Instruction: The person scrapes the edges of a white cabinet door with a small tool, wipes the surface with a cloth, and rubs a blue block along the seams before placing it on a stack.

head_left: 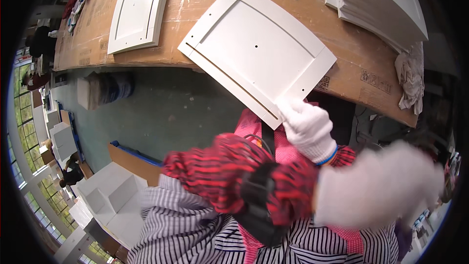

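Evidently, the white panel (pixel 281 46) rests mostly on the cardboard-covered desk (pixel 361 54), which appears to bear its weight, its grooved near corner overhanging, presumably giving the right hand (pixel 309 129) room to pinch it between gloved fingers, while the left hand (pixel 378 186) is a blur across the body, finger state indeterminable

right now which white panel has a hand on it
The middle white panel, jutting past the table edge: the right hand is at its near corner. No hand touches the left panel or far-right stack.
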The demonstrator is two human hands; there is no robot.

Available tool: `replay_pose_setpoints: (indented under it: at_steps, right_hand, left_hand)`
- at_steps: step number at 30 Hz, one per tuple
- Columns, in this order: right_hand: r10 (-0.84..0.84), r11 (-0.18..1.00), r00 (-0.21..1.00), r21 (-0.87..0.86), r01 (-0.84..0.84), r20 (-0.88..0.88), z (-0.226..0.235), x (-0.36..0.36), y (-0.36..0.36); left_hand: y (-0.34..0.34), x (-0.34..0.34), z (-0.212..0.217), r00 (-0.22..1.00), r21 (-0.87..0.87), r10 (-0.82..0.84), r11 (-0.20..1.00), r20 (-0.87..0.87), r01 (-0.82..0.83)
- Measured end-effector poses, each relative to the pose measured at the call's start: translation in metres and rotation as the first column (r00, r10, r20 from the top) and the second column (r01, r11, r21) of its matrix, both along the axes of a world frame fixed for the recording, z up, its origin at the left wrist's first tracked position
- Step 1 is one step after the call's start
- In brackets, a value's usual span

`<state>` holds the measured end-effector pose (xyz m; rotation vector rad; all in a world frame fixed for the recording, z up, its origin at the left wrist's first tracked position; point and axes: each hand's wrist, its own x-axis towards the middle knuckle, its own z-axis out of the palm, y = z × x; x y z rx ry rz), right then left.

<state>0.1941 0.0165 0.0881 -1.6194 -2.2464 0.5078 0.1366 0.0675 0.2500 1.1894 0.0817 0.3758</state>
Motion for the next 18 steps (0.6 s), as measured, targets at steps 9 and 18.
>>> replay_pose_setpoints:
  at_steps: [9,18]
  right_hand:
    - [0.006,0.998,0.980,0.065,0.007,-0.197,-0.007,-0.005,0.000]
    - [0.013,1.000,0.997,0.000,-0.013,-0.076,-0.003,0.013,0.014]
  left_hand:
    - [0.200,-0.124,-0.200,0.065,0.950,0.979,0.171,-0.195,0.263]
    - [0.195,-0.115,-0.207,0.098,0.964,0.992,0.050,-0.078,0.262]
